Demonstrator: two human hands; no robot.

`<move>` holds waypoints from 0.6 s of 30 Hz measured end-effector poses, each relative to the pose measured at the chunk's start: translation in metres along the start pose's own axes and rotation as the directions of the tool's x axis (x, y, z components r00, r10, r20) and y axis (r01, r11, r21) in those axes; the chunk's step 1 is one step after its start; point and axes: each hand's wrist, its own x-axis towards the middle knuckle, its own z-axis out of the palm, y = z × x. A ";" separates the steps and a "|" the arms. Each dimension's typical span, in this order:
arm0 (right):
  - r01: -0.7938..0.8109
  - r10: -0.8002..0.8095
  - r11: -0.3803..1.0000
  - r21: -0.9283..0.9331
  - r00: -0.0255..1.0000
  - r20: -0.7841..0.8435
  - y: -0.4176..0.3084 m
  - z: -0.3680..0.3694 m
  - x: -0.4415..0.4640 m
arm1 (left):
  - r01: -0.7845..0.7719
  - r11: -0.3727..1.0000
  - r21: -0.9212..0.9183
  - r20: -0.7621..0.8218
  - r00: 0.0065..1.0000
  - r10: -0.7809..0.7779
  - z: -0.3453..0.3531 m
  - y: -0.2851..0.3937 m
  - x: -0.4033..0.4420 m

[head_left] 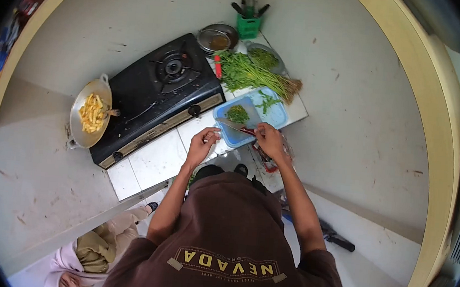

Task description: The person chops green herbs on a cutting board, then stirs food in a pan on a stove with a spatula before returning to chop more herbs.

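Observation:
My right hand (269,139) grips the dark red handle of a knife (234,125), whose blade points left over a blue tray or board (237,140). Chopped green herbs (236,114) lie in a small pile just beyond the blade. At the near left edge of the tray is my left hand (202,143), its fingers loosely bent and slightly apart, with nothing visible in them. A few loose leaves (268,100) rest on the tray's right part. Behind it lies a bunch of long-stemmed greens (242,74) with roots.
On the left is a black gas stove (160,90) with a pan of yellow fried pieces (93,112). Strainers (213,40), a bowl of greens (263,58), a red object (217,66) and a green utensil basket (248,27) stand behind. Another person (97,249) is at lower left.

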 end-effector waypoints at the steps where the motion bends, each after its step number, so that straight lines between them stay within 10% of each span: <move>1: -0.002 0.007 0.993 -0.122 0.999 0.039 0.017 0.000 -0.005 | 0.004 1.000 -0.002 0.039 0.999 -0.004 0.005 -0.001 0.008; 11: -0.008 0.115 0.821 -0.571 0.982 0.152 0.029 0.053 0.011 | -0.088 0.988 0.127 0.233 0.971 0.056 -0.005 0.016 0.114; 18: -0.008 0.028 0.924 -0.382 0.998 0.048 0.050 0.069 -0.011 | -0.165 0.944 0.284 0.231 0.968 0.100 0.029 0.005 0.181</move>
